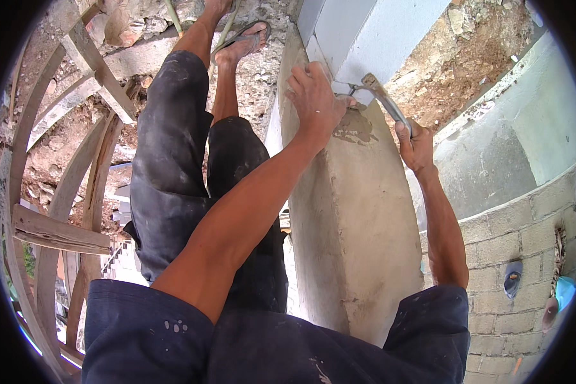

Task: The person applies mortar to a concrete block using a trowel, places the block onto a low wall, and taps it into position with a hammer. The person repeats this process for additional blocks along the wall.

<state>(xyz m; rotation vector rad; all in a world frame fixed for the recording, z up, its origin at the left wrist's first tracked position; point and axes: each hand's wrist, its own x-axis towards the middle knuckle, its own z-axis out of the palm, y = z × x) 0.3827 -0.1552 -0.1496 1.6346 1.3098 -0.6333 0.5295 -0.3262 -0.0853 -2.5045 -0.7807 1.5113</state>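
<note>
My right hand (416, 144) is closed round the handle of a hammer (389, 101), whose head is up and to the left, just over the top end of a grey plastered column (371, 198). Across the column's far end reaches my left hand (315, 101), its fingers bent over the left edge and its thumb stretched toward the hammer head. A thin dark metal piece (352, 89), perhaps a nail, stands at the thumb; my fingers partly hide the grip on it. A damp dark patch (357, 128) marks the plaster beside the thumb. Pale smooth boards or slabs (371, 38) adjoin the column's far end.
Curved wooden beams (64, 198) cross the left side above rubble. My legs in dark trousers (173, 147) extend toward stony ground, with a sandal (253, 38) on one foot. On the right run a plastered ledge (493, 160) and a block wall (493, 249).
</note>
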